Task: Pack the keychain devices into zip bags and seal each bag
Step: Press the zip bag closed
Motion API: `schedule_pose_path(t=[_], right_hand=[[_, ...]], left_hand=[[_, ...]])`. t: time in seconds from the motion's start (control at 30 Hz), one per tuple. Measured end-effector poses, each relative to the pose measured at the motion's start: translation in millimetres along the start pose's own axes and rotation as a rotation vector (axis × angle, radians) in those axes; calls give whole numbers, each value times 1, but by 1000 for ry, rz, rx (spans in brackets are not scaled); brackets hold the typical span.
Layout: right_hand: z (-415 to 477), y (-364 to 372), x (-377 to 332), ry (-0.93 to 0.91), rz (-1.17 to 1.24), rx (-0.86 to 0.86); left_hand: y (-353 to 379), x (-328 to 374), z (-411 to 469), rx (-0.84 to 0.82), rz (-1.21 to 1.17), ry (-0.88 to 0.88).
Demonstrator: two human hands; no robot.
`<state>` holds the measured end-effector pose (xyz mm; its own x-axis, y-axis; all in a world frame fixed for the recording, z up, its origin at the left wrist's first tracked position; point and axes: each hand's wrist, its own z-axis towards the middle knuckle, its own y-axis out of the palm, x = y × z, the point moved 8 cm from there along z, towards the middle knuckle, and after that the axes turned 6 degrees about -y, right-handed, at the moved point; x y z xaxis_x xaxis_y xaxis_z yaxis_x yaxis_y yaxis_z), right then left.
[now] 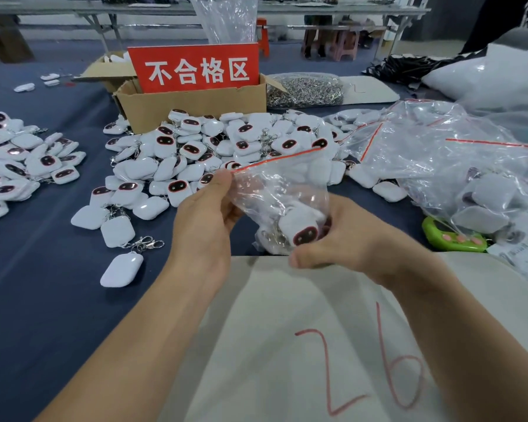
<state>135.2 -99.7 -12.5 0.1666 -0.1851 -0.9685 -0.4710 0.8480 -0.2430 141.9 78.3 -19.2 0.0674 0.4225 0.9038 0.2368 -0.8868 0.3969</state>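
Fingers (223, 181) of the left hand (206, 220) pinch the bag (282, 184) at the left end of its red strip (275, 159); the right hand (342, 239) curls round the bag's bottom, gripping a device (302, 231) through the plastic; the strip runs up and rightward from the left fingers, so that hand is nearer for sealing; whether it is pressed closed I cannot tell; beyond lies a pile (226, 147) of devices, then a box (192, 105) with a red sign (195, 68); filled bags (457, 178) and a green gadget (448, 237) sit right; a white cloth (272, 330) lies beneath; nothing blocks the strip.
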Motion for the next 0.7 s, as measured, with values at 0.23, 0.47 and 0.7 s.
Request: schedule_pose_path(t=[0.23, 0.47, 0.7], right_hand=[[5, -25, 24, 87, 266, 416], [8, -25, 24, 52, 206, 450], [-1, -35, 17, 38, 249, 476]], left_hand=[[29, -24, -8, -317, 421, -102], [24, -27, -5, -219, 395, -59], [46, -17, -24, -133, 622, 205]])
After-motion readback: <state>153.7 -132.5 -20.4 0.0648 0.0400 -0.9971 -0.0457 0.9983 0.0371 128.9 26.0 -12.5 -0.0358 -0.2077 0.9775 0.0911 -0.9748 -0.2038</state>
